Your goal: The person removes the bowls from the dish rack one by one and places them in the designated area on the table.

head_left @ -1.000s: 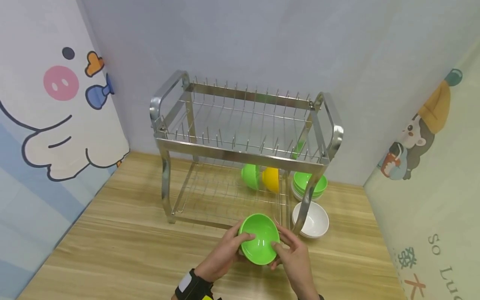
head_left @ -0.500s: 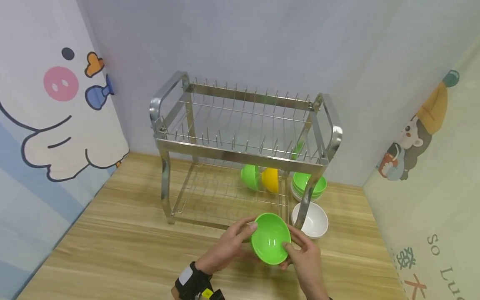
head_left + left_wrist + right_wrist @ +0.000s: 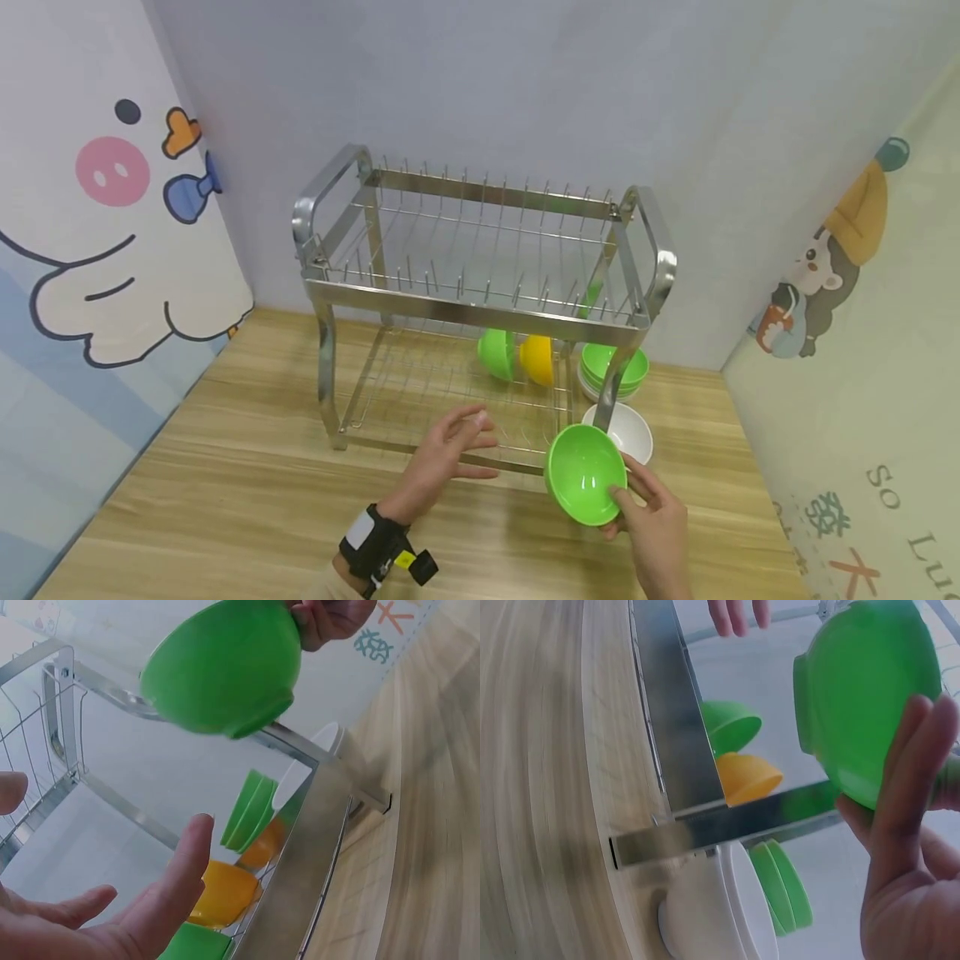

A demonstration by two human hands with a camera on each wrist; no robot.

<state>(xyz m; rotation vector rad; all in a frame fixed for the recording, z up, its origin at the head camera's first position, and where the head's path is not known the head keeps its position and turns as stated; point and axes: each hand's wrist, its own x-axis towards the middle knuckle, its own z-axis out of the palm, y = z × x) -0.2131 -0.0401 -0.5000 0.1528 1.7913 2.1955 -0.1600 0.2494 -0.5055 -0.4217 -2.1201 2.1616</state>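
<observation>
My right hand (image 3: 654,521) pinches the rim of a green bowl (image 3: 585,473), thumb inside and fingers behind. The bowl is tilted, its hollow facing the head camera, in front of the rack's right front leg. In the right wrist view the same bowl (image 3: 874,697) shows its outside and foot ring. My left hand (image 3: 442,454) is apart from the bowl, to its left, with fingers spread and nothing in them. It hovers by the lower front bar of the metal dish rack (image 3: 480,315). On the lower tier a green bowl (image 3: 497,354) and a yellow bowl (image 3: 537,360) stand on edge.
Stacked green bowls (image 3: 615,367) stand behind the rack's right leg, over white ones. White bowls (image 3: 632,433) sit on the wooden table (image 3: 225,500) beside that leg. The upper tier has upright wire prongs (image 3: 461,283). Printed walls close off both sides.
The green bowl has moved right in my right hand. My left hand has let go of it and drawn away to the left, fingers spreading.
</observation>
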